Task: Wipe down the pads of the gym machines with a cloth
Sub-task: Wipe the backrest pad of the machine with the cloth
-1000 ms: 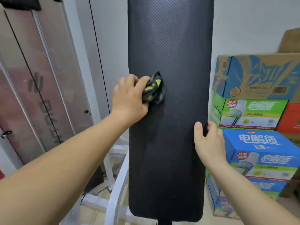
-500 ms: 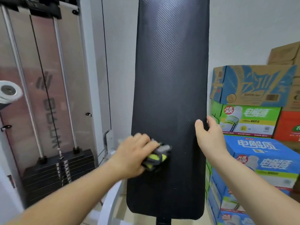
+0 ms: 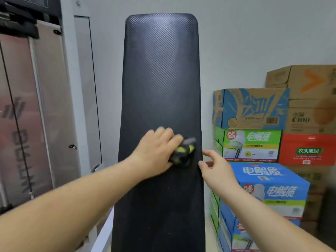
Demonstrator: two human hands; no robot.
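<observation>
A tall black back pad (image 3: 160, 79) with a ribbed texture stands upright in the middle of the view. My left hand (image 3: 156, 150) is closed around a bunched black and yellow cloth (image 3: 183, 151) and presses it against the pad's right half at mid height. My right hand (image 3: 216, 168) is at the pad's right edge, just below the cloth, with fingers apart and the thumb near the edge; it holds nothing.
Stacked drink cartons (image 3: 254, 144) fill the floor right of the pad, close to my right arm. A weight machine with a translucent shield (image 3: 27, 124) and a white frame (image 3: 101, 239) stands at the left. A pale wall is behind.
My left hand has swept the cloth from the pad's lower left across to its right side. My right hand has loosened from the pad's edge. The camera has tilted up, showing the pad's top.
</observation>
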